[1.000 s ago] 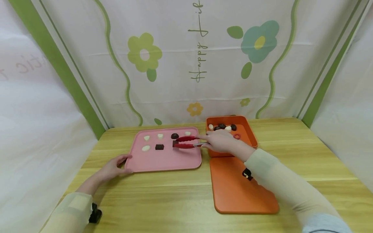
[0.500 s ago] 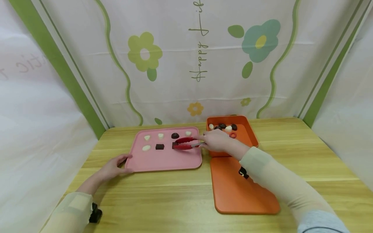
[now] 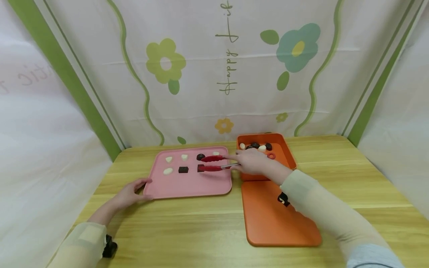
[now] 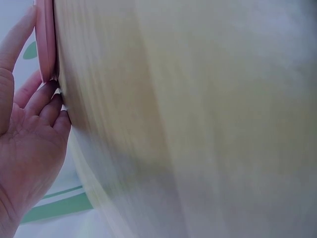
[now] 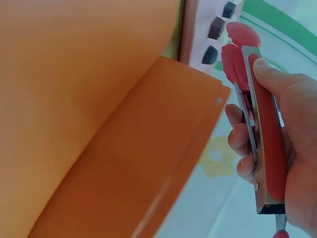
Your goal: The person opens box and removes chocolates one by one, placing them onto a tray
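In the head view my right hand (image 3: 253, 162) grips red-tipped metal tongs (image 3: 214, 168) over the right half of a pink tray (image 3: 191, 186). The tong tips are spread. The lower one overlaps a dark square chocolate (image 3: 200, 168); the upper one is close to a dark round chocolate (image 3: 200, 157). Another dark square chocolate (image 3: 183, 169) and several pale pieces (image 3: 168, 171) lie on the tray. My left hand (image 3: 129, 193) holds the tray's near left corner. In the right wrist view, my thumb lies along the red handle of the tongs (image 5: 272, 148).
Right of the tray stands an orange box (image 3: 289, 156) holding dark and white pieces and a red ring (image 3: 271, 156). An orange lid (image 3: 278, 223) lies in front of it on the wooden table (image 3: 187, 234). A printed curtain (image 3: 201, 93) hangs behind.
The tong tips have spread apart, and the dark square chocolate that was between them now lies on the tray by the lower tip. My left hand stays at the tray corner.
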`<state>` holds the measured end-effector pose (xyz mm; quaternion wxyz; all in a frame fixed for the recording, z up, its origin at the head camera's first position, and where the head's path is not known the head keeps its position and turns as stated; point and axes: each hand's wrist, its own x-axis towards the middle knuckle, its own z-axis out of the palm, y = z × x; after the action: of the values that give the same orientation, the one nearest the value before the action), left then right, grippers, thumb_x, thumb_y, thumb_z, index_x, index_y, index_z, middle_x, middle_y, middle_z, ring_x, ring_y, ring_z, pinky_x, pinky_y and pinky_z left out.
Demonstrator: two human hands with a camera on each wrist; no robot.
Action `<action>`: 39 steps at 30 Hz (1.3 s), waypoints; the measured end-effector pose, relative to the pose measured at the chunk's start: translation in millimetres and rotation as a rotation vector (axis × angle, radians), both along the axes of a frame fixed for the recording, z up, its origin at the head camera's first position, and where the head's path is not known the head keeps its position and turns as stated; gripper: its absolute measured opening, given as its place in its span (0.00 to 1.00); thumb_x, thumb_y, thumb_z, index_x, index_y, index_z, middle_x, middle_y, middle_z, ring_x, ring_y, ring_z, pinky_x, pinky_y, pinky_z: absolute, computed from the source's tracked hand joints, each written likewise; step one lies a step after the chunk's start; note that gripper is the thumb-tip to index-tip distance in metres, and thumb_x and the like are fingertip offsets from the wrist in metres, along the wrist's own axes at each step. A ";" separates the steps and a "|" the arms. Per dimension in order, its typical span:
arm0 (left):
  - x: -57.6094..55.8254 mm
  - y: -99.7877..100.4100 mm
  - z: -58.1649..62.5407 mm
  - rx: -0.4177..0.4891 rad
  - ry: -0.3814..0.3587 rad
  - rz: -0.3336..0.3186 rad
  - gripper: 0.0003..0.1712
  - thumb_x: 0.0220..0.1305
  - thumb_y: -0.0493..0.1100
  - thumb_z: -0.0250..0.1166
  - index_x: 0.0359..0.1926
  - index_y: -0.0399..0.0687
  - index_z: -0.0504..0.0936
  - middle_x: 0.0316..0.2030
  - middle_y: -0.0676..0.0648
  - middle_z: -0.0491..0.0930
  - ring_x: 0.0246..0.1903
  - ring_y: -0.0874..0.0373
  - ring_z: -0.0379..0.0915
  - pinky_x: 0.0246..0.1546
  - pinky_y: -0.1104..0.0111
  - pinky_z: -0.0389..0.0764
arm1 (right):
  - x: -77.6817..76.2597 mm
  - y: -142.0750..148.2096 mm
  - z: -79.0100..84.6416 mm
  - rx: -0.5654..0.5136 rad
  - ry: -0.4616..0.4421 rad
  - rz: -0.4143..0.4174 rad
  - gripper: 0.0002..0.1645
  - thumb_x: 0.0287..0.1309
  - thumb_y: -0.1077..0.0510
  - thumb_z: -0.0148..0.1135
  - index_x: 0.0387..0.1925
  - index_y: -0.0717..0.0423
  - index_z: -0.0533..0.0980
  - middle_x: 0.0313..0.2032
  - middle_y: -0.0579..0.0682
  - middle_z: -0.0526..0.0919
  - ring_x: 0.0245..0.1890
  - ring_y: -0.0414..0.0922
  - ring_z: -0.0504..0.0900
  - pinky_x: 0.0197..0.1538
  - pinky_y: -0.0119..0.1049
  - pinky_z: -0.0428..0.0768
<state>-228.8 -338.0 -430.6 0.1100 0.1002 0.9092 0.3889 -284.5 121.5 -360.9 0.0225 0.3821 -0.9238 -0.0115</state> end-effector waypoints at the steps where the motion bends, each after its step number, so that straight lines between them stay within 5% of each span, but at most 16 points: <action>1: 0.3 0.1 -0.3 -0.002 0.002 0.000 0.44 0.55 0.50 0.74 0.66 0.32 0.67 0.67 0.30 0.61 0.69 0.36 0.51 0.65 0.47 0.54 | 1.7 2.6 2.0 -0.005 -0.002 -0.003 0.31 0.65 0.41 0.58 0.68 0.41 0.69 0.31 0.47 0.75 0.21 0.42 0.70 0.22 0.34 0.68; 9: 1.2 1.4 0.2 -0.004 0.000 -0.001 0.44 0.55 0.50 0.74 0.66 0.32 0.66 0.67 0.30 0.61 0.69 0.36 0.51 0.65 0.46 0.55 | 18.0 29.8 16.2 -0.024 0.097 -0.006 0.34 0.64 0.39 0.59 0.69 0.39 0.67 0.55 0.57 0.78 0.38 0.49 0.81 0.28 0.40 0.78; 13: 1.5 2.6 0.7 0.008 -0.003 -0.002 0.44 0.56 0.50 0.74 0.66 0.31 0.66 0.67 0.29 0.60 0.69 0.35 0.50 0.65 0.46 0.55 | 23.0 46.2 19.6 -0.096 0.195 0.027 0.36 0.60 0.41 0.65 0.67 0.45 0.70 0.40 0.49 0.80 0.27 0.43 0.75 0.24 0.35 0.73; 18: 1.4 2.7 1.4 0.012 -0.014 0.002 0.44 0.56 0.50 0.74 0.66 0.32 0.66 0.68 0.29 0.60 0.69 0.34 0.49 0.65 0.46 0.55 | 27.8 67.6 21.7 -0.150 0.212 0.008 0.34 0.59 0.46 0.68 0.66 0.48 0.72 0.26 0.44 0.69 0.18 0.40 0.63 0.19 0.32 0.63; 39: 1.9 1.6 2.4 -0.003 -0.014 -0.008 0.45 0.56 0.51 0.73 0.67 0.32 0.65 0.68 0.30 0.60 0.69 0.34 0.49 0.65 0.45 0.55 | 40.9 133.5 31.1 -0.152 0.127 -0.143 0.35 0.61 0.49 0.66 0.68 0.51 0.68 0.37 0.53 0.76 0.16 0.37 0.64 0.18 0.32 0.63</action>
<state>-226.9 -336.4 -428.1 0.1181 0.1009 0.9087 0.3876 -243.6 255.0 -329.9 0.1089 0.3110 -0.9436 0.0328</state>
